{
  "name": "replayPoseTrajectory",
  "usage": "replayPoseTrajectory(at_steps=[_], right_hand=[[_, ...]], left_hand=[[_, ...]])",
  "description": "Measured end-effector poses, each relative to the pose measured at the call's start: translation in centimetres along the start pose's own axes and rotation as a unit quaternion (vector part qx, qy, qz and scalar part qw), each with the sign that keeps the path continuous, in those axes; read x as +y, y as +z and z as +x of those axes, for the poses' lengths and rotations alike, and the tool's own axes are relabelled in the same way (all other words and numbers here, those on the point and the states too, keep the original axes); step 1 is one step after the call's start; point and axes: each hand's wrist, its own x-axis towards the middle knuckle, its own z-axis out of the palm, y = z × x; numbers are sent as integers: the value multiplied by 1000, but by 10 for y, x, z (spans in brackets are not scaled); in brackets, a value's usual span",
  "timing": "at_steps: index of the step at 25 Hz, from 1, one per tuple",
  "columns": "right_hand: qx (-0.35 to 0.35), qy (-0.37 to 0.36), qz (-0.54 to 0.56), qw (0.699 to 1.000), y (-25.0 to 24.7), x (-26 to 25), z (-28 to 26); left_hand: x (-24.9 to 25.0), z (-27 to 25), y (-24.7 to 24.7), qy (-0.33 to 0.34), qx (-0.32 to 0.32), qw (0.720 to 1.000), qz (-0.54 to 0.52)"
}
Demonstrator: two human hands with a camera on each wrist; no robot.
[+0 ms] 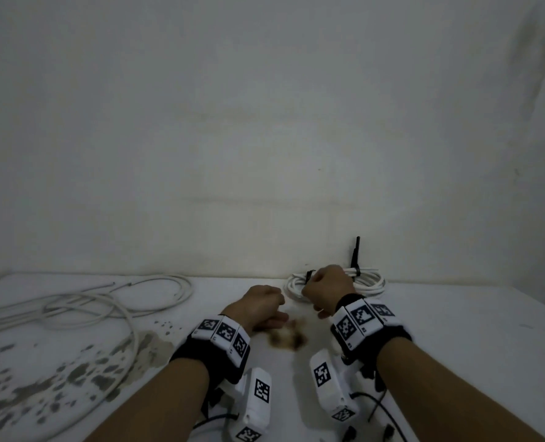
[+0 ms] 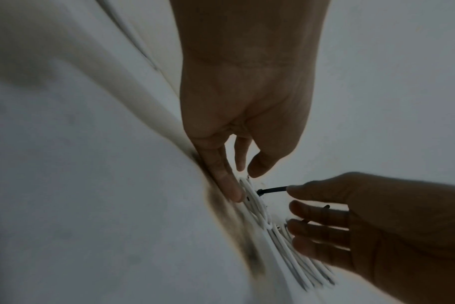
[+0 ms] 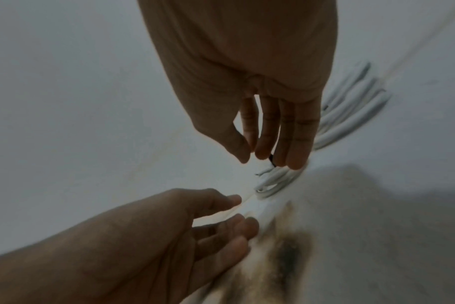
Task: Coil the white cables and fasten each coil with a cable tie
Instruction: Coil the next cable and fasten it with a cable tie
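A coiled white cable [image 1: 371,283] lies on the white table [image 1: 456,330] against the back wall. One black cable tie [image 1: 357,255] stands up from its right side. A second black tie [image 2: 271,189] sticks out at the coil's left end [image 2: 257,205]. My right hand [image 1: 327,283] hovers over the coil with its fingers nearly straight, and one fingertip [image 2: 290,188] touches this tie's tail. My left hand [image 1: 264,306] rests on the table just left of the coil, fingers relaxed and holding nothing. One of its fingers [image 2: 233,189] lies beside the coil's end. Loose white cables [image 1: 111,301] sprawl at the far left.
A brown stain [image 1: 291,338] marks the table between my wrists. Grey blotches [image 1: 73,374] cover the near left part of the table. A bare wall [image 1: 264,138] closes off the back, right behind the coil.
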Motion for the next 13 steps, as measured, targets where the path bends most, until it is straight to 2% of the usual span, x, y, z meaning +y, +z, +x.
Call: replayPoseTrajectory(at_steps=[3,5,8,10,13], right_hand=[[-42,-54,-61,996,11,-41,-30],[-108,-101,-106,983,31,-74,-56],[-214,-209,-188,935,80,-126,-101],[-256,-259,-229,903,118,-150,-126],[-281,-230,-290,885,157,-160,-149]], left_hand=[[-3,-30,-39,28,1,990,136],[-3,-52,-76,52,15,966,253],[-12,-89,-145,40,50,923,379],[-27,-119,-194,11,70,904,422],[-58,-162,-259,-21,105,894,434]])
